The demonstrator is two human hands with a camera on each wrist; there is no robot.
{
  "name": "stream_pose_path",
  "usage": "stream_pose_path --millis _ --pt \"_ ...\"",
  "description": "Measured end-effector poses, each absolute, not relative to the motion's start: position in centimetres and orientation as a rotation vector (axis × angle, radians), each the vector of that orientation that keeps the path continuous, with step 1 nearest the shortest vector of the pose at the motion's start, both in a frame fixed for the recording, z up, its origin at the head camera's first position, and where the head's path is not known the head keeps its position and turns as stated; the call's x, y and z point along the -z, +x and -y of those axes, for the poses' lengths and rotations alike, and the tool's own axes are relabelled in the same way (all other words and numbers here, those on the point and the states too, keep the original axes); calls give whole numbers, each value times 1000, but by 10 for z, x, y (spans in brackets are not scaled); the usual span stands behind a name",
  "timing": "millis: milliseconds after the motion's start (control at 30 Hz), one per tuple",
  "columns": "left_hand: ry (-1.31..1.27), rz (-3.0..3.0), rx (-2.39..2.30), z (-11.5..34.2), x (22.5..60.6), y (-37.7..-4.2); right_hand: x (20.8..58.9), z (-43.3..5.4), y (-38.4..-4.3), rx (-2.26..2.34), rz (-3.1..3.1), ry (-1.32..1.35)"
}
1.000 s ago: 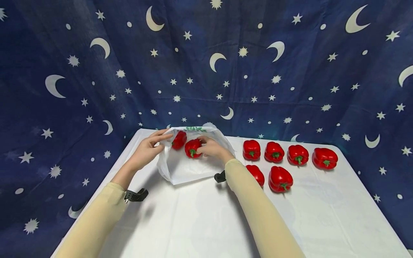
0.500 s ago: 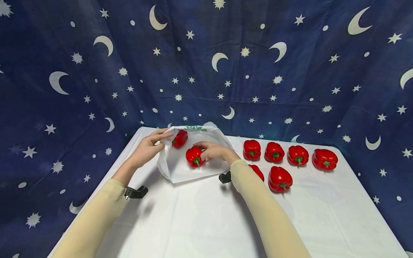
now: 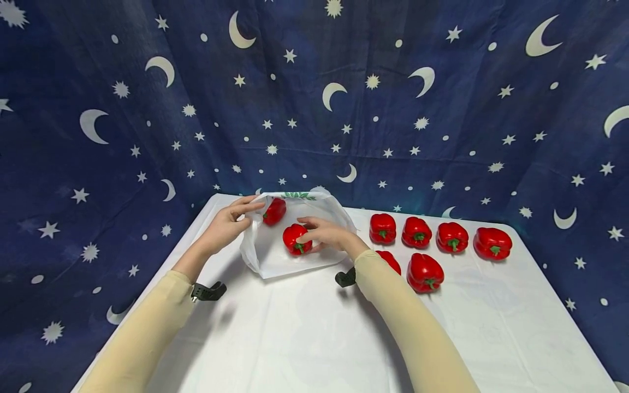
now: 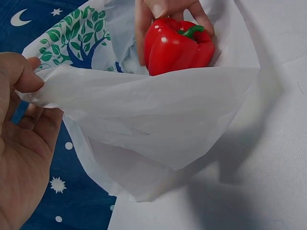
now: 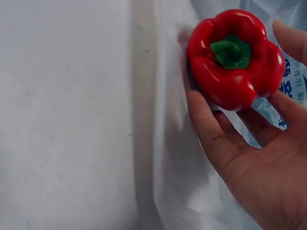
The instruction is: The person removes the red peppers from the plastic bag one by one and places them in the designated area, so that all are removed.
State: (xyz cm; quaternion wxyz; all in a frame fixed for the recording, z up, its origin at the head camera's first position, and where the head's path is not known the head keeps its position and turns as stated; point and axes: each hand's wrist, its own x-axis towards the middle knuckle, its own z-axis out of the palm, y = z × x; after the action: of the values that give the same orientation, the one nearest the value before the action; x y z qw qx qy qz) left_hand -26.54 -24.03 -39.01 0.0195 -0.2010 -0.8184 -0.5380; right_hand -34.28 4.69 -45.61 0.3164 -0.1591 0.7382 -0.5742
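My left hand point(image 3: 223, 229) pinches the rim of a white plastic bag point(image 4: 144, 100) between thumb and fingers, holding its mouth up and apart. Inside the bag lies a red bell pepper point(image 3: 296, 240) with a green stem. My right hand point(image 3: 331, 236) reaches into the bag beside that pepper. In the right wrist view the fingers point(image 5: 211, 124) are loosely spread against the pepper's side, and the thumb stands off from it. A second bell pepper point(image 3: 274, 212) sits deeper in the bag, near my left fingertips.
On the white table point(image 3: 295, 338), several more peppers stand right of the bag: a back row including one bell pepper point(image 3: 493, 244) at the far right, and a nearer pair including another point(image 3: 425, 273). A dark blue star-patterned curtain point(image 3: 314, 136) hangs behind.
My right hand has drawn the nearer pepper slightly toward me inside the bag, and its fingers have since loosened and spread. The left hand keeps its place on the rim.
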Motion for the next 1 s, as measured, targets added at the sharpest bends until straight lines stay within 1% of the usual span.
stream_pose_path --millis 167,367,633,1000 --pt "-627 2553 1662 236 382 -259 459 -45 -339 1549 -1942 -410" --pt "-612 2566 1657 235 383 -259 461 -44 -339 1548 -1941 -433" --pt "-611 2557 1635 246 406 -279 464 -43 -341 1555 -1937 -432" --pt "-626 2539 1650 248 409 -279 465 -42 -343 1553 -1944 -433"
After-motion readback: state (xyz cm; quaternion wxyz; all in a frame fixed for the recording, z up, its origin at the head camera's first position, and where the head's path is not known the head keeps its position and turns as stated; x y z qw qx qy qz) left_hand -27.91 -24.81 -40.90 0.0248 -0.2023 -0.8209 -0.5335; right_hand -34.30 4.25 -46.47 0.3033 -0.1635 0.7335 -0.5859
